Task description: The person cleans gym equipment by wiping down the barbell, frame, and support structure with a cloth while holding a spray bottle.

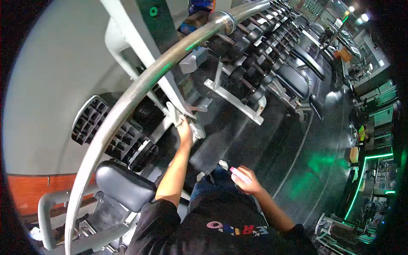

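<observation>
Stretched forward, my left hand (183,126) presses a white cloth (173,114) against the lower part of a white machine upright (159,70). The fingers are partly hidden behind the cloth and the frame. My right hand (250,182) is closed around a small white bottle with a pink tip (240,175), held in front of my right thigh. A long curved metal bar (127,97) arches across the view, between the camera and the machine. Below my left arm is a black padded seat (123,182).
A rack of dumbbells (250,80) stands ahead, its white foot (238,104) on the black floor (263,148). Padded benches (293,80) are to its right. A black slotted rack (110,127) leans near the grey wall (51,106). A grey tubular frame (46,212) is low on the left.
</observation>
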Demonstrator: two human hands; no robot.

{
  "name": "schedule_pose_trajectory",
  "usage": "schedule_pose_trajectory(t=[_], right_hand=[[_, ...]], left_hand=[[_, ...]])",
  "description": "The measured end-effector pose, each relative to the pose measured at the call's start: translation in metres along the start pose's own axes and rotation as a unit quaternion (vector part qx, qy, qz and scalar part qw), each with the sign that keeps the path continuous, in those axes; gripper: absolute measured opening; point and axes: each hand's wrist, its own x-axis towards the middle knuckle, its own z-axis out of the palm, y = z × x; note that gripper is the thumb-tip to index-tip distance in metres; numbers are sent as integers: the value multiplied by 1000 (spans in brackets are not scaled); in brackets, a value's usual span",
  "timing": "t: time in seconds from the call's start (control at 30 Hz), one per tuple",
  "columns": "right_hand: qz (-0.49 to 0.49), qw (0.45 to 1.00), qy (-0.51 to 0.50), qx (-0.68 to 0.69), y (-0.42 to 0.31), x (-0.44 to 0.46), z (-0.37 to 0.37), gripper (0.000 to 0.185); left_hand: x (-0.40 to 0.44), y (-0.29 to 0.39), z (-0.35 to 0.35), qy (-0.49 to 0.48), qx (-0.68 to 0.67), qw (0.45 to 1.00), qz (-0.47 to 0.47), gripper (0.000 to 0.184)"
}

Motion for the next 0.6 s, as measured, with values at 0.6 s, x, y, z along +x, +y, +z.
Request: schedule_pose_trajectory(t=[0.6], right_hand=[[-235, 968, -86, -4, -36, 63, 46, 29]], left_hand=[[-159, 99, -136, 78, -259, 916, -297, 66]])
